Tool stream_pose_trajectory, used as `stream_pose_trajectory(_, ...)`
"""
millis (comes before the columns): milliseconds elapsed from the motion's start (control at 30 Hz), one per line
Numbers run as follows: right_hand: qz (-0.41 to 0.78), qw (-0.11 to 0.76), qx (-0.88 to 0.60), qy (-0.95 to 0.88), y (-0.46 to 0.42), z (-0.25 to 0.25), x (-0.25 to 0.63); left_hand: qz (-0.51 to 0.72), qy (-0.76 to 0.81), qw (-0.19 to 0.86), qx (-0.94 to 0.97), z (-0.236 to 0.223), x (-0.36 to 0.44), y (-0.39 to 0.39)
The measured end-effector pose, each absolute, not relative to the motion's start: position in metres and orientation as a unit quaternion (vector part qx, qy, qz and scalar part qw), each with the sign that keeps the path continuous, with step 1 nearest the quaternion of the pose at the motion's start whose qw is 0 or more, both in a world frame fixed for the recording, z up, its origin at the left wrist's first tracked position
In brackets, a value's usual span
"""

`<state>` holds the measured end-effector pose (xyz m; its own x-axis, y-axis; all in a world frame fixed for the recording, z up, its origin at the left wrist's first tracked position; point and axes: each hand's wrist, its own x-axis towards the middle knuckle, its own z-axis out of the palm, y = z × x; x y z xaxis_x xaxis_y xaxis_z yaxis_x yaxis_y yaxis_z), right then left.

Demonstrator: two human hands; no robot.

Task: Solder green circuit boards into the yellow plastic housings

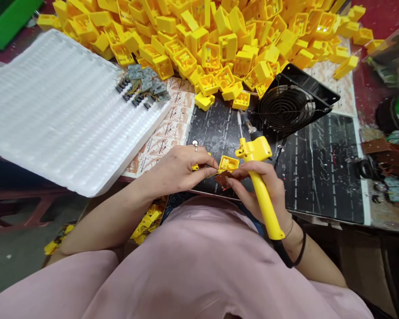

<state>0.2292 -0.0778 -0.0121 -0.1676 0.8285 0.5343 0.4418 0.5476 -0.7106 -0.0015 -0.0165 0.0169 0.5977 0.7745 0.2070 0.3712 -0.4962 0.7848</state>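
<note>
Your left hand (177,170): fingers pinched together beside the brown board (224,179); what they grip is too small to tell. Your right hand (275,186): fingers clamped on the board and yellow soldering gun (266,206). Yellow housing (228,163) lies between both, near the black mat's (319,173) front edge.

Bright, soft light, faint sheen on the black mat (319,177), dimmer floor (20,254), stretched and slightly blurred edges.
</note>
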Motion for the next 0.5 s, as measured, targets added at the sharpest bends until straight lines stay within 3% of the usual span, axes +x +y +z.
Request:
stream_pose_trajectory(167, 0.237, 0.520, -0.438, -0.694, -0.079, -0.013, 0.221, 0.373, 0.408, 0.596, 0.582, 0.007, 0.013, -0.019)
stream_pose_trajectory(333, 0.188, 0.543, -0.425, -0.700, -0.077, -0.018, 0.216, 0.424, 0.364, 0.732, 0.389, 0.000, 0.034, -0.029)
stream_pose_trajectory(433, 0.162, 0.522, -0.407, -0.732, -0.075, -0.019, 0.226, 0.389, 0.386, 0.742, 0.386, 0.007, 0.031, -0.029)
stream_pose_trajectory(500, 0.133, 0.504, -0.407, -0.750, -0.077, -0.018, 0.241, 0.368, 0.429, 0.681, 0.465, 0.017, 0.024, -0.025)
